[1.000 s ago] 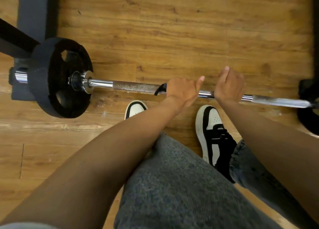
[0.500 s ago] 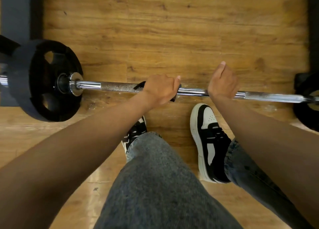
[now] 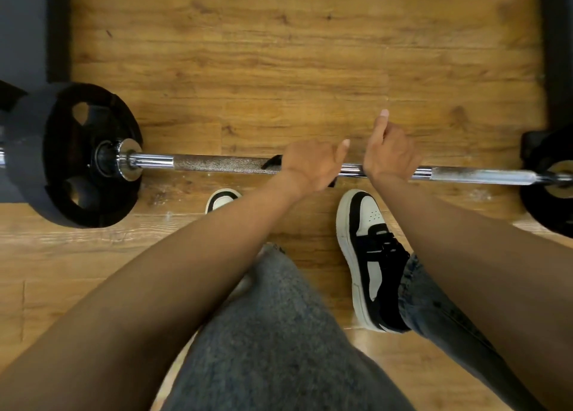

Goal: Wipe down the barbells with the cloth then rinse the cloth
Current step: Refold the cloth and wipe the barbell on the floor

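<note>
Nearest me: my knee in grey jeans at 6 o'clock, right shoe planted at about 5 o'clock, toe of the left shoe just short of the bar. I'd say that stance put me square over the middle of the shaft so both arms reached it without leaning.

Left hand was curled round the bar with the dark cloth clamped between palm and steel; only the cloth's ends showed, one at 9 o'clock of the fist, one under the wrist. Wrapping it round likely got the whole circumference per pass.

Right hand sat just beside it at 3 o'clock, fingers curled over the bar, thumb sticking up toward 12. No cloth there; my guess is it kept the bar from rolling.

The barbell lay across the wooden floor from 9 to 3 o'clock, rough grip section left of the cloth, smooth chrome right. Black plate at 9, the other plate cut off at 3.

Judgement: mid-wipe, rinse not started.
</note>
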`<state>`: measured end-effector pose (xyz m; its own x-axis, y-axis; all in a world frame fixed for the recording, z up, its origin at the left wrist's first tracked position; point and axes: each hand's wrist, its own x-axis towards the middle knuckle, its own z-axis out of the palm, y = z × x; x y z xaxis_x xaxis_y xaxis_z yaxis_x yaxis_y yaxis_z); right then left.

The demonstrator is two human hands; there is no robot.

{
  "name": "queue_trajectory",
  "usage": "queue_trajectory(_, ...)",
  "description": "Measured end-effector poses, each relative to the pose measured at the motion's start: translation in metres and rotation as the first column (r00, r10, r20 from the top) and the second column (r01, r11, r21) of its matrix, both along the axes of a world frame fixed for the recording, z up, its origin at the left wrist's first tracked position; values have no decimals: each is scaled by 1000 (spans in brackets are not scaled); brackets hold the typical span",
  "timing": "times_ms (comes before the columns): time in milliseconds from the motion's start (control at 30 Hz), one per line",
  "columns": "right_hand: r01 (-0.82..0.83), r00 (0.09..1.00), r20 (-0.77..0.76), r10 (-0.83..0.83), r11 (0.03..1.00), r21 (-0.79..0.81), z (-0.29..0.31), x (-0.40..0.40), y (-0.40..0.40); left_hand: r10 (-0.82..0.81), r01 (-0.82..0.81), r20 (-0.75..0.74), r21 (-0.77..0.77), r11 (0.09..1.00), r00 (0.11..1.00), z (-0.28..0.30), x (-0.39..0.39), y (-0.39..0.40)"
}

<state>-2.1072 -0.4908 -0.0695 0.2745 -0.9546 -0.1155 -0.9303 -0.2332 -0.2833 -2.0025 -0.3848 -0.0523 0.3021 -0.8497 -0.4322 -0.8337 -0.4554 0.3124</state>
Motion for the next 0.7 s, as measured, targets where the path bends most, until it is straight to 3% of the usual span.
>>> queue_trajectory(100, 0, 1000, 10, 0, 1000, -5, -1, -2, -1, -23, 19, 57, 64, 998, 998, -5, 29, 24)
queue_trajectory(200, 17, 1000, 22, -18, 1000, 15, -2, -1, -1, 1, -5, 19, 200, 980, 1000, 2, 33, 16)
queue_trajectory(300, 27, 999, 21, -28, 999, 46, -1, -1, -1, 81, -72, -80, 110, 991, 993, 13, -2, -13)
queue_trajectory(433, 37, 998, 55, -38, 999, 29, -2, -3, -4, -23, 20, -141, -27, 999, 990, 13, -22, -25)
queue_trajectory(500, 22, 999, 50, -23, 1000, 21, -3, -2, -2, -85, 84, -178, -10, 996, 980, 2, -3, -13)
queue_trajectory(700, 32, 999, 41, -32, 999, 3, -5, -3, -4, -334, 343, -83, 141, 929, 939, -14, 56, 19)
